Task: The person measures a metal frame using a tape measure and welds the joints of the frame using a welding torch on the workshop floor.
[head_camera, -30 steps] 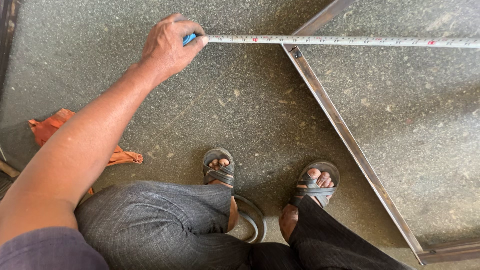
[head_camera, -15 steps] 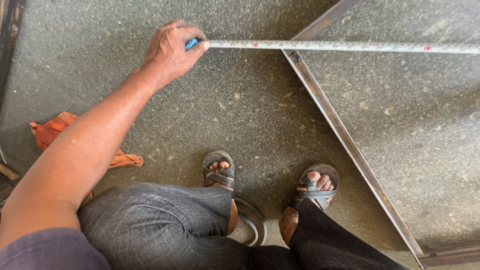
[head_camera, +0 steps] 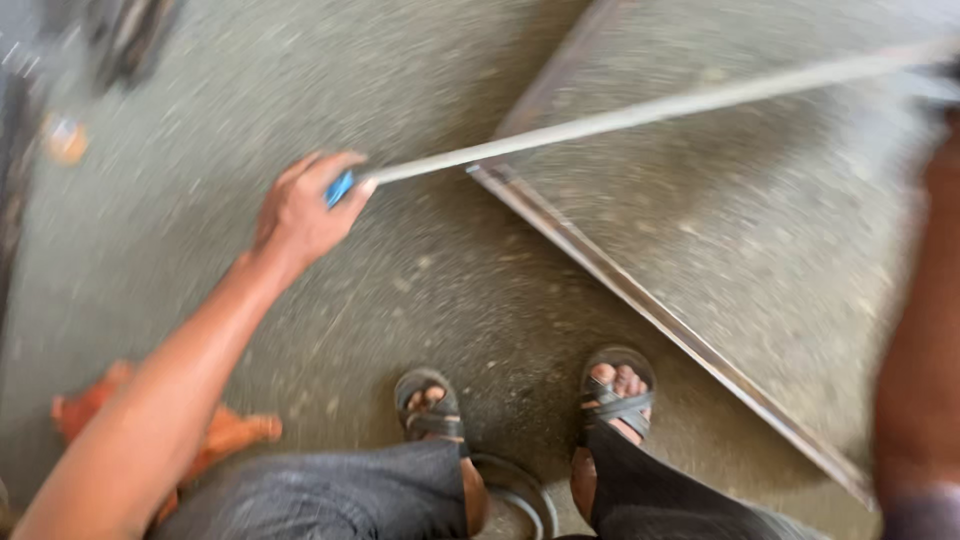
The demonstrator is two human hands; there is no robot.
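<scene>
Tape measure (head_camera: 640, 112) ran taut from 9 toward 3 o'clock over floor (head_camera: 420, 290), crossing metal frame (head_camera: 640, 300) to gauge it. Left hand (head_camera: 300, 215) pinched blue tape case (head_camera: 340, 188). Right hand out of frame, grip unknowable; only forearm (head_camera: 915, 330) showed.

So the tape measure (head_camera: 341, 188) has a small blue case, mostly tucked inside the left hand (head_camera: 300, 212), only a bit of blue peeking out by the fingertips. Its blade (head_camera: 640, 112) is pulled way out, pale and narrow, running up and to the right in a straight, slightly rising line above the floor. It crosses over the corner of the metal frame (head_camera: 640, 300) right near the case. The far end is too blurred to make out, and so are any markings.
</scene>
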